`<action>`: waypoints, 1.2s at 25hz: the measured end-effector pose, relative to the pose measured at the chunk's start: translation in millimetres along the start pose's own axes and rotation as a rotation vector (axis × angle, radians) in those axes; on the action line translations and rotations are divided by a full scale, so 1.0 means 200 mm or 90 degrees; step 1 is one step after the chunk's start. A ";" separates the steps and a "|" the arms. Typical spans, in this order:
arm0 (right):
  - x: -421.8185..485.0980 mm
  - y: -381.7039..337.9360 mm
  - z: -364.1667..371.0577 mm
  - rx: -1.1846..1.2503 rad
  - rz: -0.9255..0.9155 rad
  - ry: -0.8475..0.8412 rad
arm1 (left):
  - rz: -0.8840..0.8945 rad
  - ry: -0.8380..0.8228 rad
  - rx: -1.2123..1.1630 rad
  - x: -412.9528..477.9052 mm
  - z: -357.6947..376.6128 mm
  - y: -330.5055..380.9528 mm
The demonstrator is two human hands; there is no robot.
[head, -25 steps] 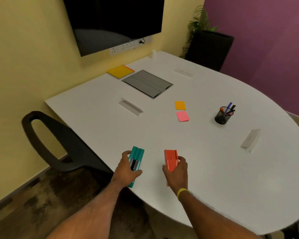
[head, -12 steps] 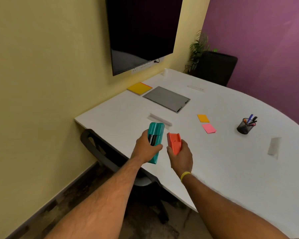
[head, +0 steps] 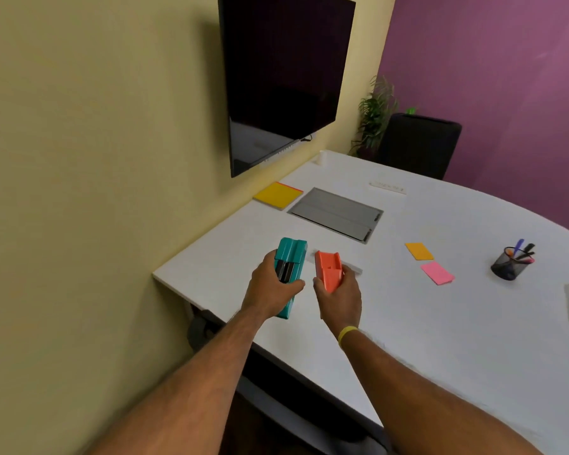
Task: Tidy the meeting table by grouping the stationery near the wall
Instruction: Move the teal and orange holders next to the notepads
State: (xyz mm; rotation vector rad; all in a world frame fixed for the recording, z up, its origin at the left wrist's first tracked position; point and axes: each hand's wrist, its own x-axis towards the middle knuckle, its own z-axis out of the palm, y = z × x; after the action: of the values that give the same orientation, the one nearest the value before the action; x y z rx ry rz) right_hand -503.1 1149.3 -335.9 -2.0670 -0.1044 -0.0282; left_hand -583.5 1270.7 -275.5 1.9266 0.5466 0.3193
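Our left grip (head: 270, 290) curls round a teal stapler (head: 291, 255), our right grip (head: 339, 298) round an orange stapler (head: 327, 271), over the worktop (head: 424, 330).

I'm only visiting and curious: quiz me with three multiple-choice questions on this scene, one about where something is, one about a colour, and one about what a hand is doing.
1. Where does the yellow pad lie?
A. on the table by the wall, below the screen
B. on the floor
C. in a hand

2. What colour is the box in the right hand?
A. pink
B. orange
C. black

3. What is the left hand doing?
A. lying flat on the table
B. hanging empty
C. gripping a teal holder

Answers:
1 A: the pad sits at the table's wall edge.
2 B: the fingers curl round an orange box.
3 C: thumb and fingers wrap the teal holder.
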 end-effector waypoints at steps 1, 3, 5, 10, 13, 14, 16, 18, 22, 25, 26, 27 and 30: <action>0.03 -0.03 0.08 0.016 0.011 0.002 | -0.017 -0.003 0.001 0.07 -0.08 -0.05; 0.09 -0.13 0.23 0.069 0.038 0.001 | -0.047 -0.011 0.007 0.21 -0.26 -0.14; 0.14 -0.22 0.36 0.118 0.053 0.005 | -0.069 -0.008 0.018 0.33 -0.44 -0.23; 0.25 -0.35 0.65 0.156 0.083 0.013 | -0.091 -0.004 0.049 0.64 -0.73 -0.46; 0.29 -0.36 0.86 0.162 0.120 0.025 | -0.080 -0.033 0.078 0.86 -0.87 -0.62; 0.31 -0.36 0.94 0.165 0.133 0.034 | -0.079 -0.045 0.080 0.94 -0.91 -0.67; 0.33 -0.38 1.08 0.166 0.145 0.057 | -0.061 -0.067 0.088 1.08 -1.01 -0.77; 0.34 -0.40 1.21 0.154 0.163 0.064 | -0.042 -0.089 0.107 1.19 -1.08 -0.84; 0.33 -0.50 1.45 0.123 0.188 0.099 | -0.026 -0.133 0.126 1.41 -1.20 -0.94; 0.39 -0.52 1.55 0.120 0.219 0.129 | -0.029 -0.155 0.135 1.56 -1.22 -0.98; 0.41 -0.51 1.56 0.113 0.222 0.137 | -0.027 -0.156 0.138 1.62 -1.22 -0.99; 0.45 -0.51 1.58 0.105 0.226 0.145 | -0.028 -0.159 0.143 1.68 -1.21 -0.99; 0.64 -0.44 1.63 0.085 0.245 0.155 | -0.057 -0.163 0.153 1.91 -1.13 -1.01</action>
State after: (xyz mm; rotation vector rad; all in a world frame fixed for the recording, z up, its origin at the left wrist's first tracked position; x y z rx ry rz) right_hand -391.2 1484.3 -406.8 -1.9032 0.4291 -0.0341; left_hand -404.5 1712.5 -378.5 2.1268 0.5172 -0.0548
